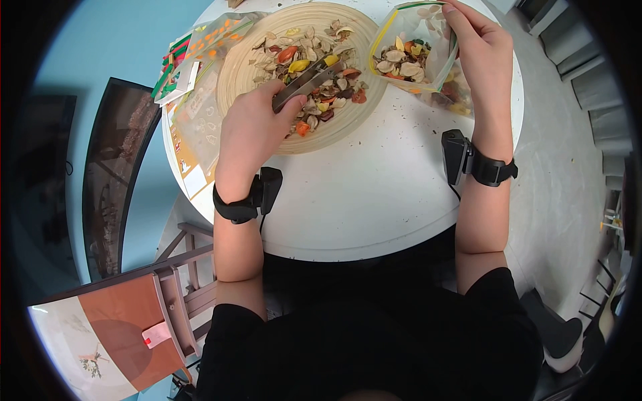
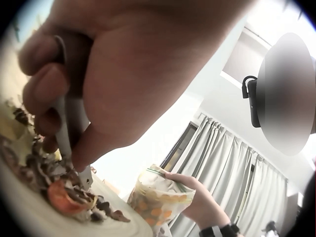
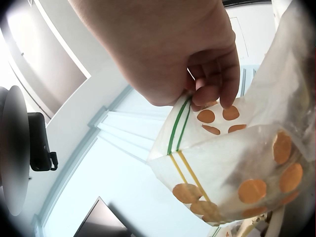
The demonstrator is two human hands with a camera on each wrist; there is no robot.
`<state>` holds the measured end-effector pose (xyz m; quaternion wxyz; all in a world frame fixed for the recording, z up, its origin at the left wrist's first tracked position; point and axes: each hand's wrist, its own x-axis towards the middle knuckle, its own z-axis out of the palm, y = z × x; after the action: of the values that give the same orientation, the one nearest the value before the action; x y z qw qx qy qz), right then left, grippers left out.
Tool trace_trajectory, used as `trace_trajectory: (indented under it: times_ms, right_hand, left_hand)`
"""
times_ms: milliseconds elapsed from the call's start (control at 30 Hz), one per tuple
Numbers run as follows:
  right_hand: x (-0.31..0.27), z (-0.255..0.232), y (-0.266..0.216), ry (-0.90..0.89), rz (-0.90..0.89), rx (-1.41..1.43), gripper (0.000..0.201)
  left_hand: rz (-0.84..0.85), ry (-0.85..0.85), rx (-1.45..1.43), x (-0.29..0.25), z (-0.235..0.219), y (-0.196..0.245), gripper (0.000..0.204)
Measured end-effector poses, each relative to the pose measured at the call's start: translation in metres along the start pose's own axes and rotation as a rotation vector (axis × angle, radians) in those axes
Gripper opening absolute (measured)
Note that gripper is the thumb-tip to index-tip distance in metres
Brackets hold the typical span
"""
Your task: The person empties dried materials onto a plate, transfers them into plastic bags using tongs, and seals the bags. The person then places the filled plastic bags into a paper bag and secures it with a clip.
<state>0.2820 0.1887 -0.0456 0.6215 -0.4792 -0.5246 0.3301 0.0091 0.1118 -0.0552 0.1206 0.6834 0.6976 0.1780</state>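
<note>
left hand [image 1: 257,127]: fingers clamped round metal tongs [image 1: 309,83], tips among the dried petals [image 1: 314,50] on the round tray [image 1: 244,107]
right hand [image 1: 483,50]: thumb and fingers pinching the rim of the zip bag [image 1: 441,57], held open just right of the tray
bag contents: dried pieces [image 1: 404,61]
left of tray: another patterned bag [image 1: 217,39]

Right hand [image 3: 182,54], fingertips pinching the rim of a translucent plastic bag [image 3: 229,170] printed with orange ovals; paired green and yellow seal lines [image 3: 175,129] edge its mouth. Lower left, a dark panel [image 3: 101,222] before a pale blue wall [image 3: 133,182].
</note>
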Motion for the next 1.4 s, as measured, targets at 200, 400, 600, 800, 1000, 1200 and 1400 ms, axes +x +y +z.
trace_trajectory:
  times_ms: [200, 400, 600, 800, 1000, 1200, 1400]
  right_hand:
    - [0.000, 0.000, -0.001, -0.008, -0.011, -0.030, 0.029]
    - [-0.006, 0.003, -0.004, -0.032, -0.063, -0.044, 0.029]
    - [-0.001, 0.006, 0.000, -0.005, -0.016, -0.048, 0.028]
    - [0.003, -0.004, 0.005, -0.040, -0.019, -0.043, 0.029]
    - [-0.002, 0.001, -0.006, -0.016, -0.008, -0.044, 0.029]
    - [0.001, 0.000, 0.001, -0.010, -0.011, -0.026, 0.028]
    - [-0.001, 0.001, -0.001, -0.005, 0.003, -0.012, 0.028]
  left_hand:
    - [-0.020, 0.007, -0.115, 0.002, -0.011, 0.000, 0.037]
    - [0.053, 0.106, -0.393, -0.006, -0.030, 0.024, 0.033]
    - [0.161, 0.048, -0.379, -0.005, -0.011, 0.054, 0.034]
    - [-0.011, 0.125, -0.288, 0.007, -0.029, 0.019, 0.042]
    - [-0.028, -0.001, -0.117, 0.017, -0.003, -0.012, 0.046]
    - [-0.043, -0.071, -0.009, 0.010, -0.011, -0.005, 0.040]
    - [-0.036, -0.021, 0.019, 0.010, -0.008, -0.008, 0.034]
